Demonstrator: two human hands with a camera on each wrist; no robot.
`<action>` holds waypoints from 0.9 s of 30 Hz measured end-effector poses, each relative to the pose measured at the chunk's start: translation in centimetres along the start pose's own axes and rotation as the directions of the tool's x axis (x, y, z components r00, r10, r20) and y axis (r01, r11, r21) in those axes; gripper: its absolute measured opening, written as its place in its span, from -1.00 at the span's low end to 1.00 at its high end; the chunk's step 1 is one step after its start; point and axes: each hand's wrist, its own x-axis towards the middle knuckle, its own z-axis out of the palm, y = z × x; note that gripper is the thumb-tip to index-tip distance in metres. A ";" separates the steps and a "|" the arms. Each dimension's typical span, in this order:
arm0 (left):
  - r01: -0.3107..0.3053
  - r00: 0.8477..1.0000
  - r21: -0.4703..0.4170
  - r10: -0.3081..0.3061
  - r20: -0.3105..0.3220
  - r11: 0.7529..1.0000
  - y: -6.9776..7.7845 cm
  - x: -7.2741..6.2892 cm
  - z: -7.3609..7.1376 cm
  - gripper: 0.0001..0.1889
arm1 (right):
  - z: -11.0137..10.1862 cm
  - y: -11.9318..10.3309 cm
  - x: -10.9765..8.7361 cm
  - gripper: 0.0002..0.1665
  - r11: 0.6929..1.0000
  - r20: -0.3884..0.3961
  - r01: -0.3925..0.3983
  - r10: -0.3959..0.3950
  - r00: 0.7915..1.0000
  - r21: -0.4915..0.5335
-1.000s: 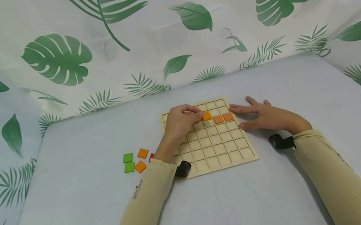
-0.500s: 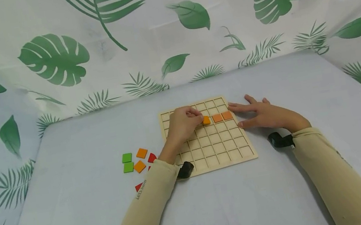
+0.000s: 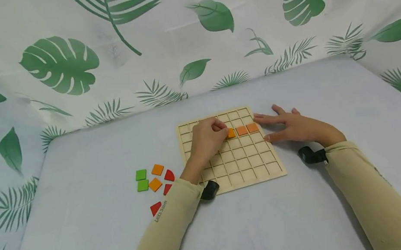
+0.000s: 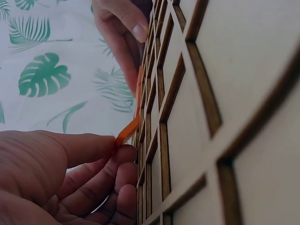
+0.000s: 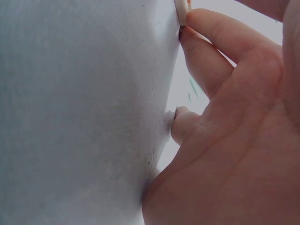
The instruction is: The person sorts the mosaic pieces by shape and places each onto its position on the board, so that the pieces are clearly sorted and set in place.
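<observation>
A square wooden grid board (image 3: 246, 164) lies on the white-covered table. Over its upper part, my left hand (image 3: 206, 139) pinches an orange square tile (image 3: 231, 133) between thumb and fingers. The left wrist view shows this orange tile (image 4: 127, 130) tilted, its far edge close to the board's grid. Just to its right, two orange tiles (image 3: 242, 130) sit side by side in the same row. My right hand (image 3: 299, 129) has its fingers spread, with fingertips at the board's right edge. In the right wrist view, the right hand (image 5: 234, 117) rests its lower edge against the tabletop.
Left of the board lie two green tiles (image 3: 141, 175) and two orange tiles (image 3: 157, 169). Several red curved-edged pieces (image 3: 169, 175) are beside them, near the left sleeve (image 3: 170, 230). A leaf-printed cloth (image 3: 154, 31) hangs behind the table.
My left hand has shifted slightly right and lowered the orange tile into line with the two orange ones. More red pieces show beside the left sleeve. The right hand stays put.
</observation>
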 end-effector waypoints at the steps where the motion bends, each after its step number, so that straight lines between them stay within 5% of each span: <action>1: -0.004 1.000 0.005 0.004 0.002 1.000 0.0 0.0 0.0 -0.94 | 0.0 0.0 0.0 -0.07 1.000 0.001 -0.002 0.002 1.000 -0.001; 16: -0.015 0.999 0.036 0.013 0.049 0.999 0.3 -0.1 0.0 -0.89 | -0.2 -0.2 -0.1 -0.07 1.000 0.000 0.005 -0.005 1.000 -0.003; 27: 0.035 0.991 0.042 -0.040 0.131 0.999 0.6 -0.1 -0.8 -0.76 | 0.0 0.0 -0.1 -0.07 1.000 0.000 -0.001 0.001 1.000 0.003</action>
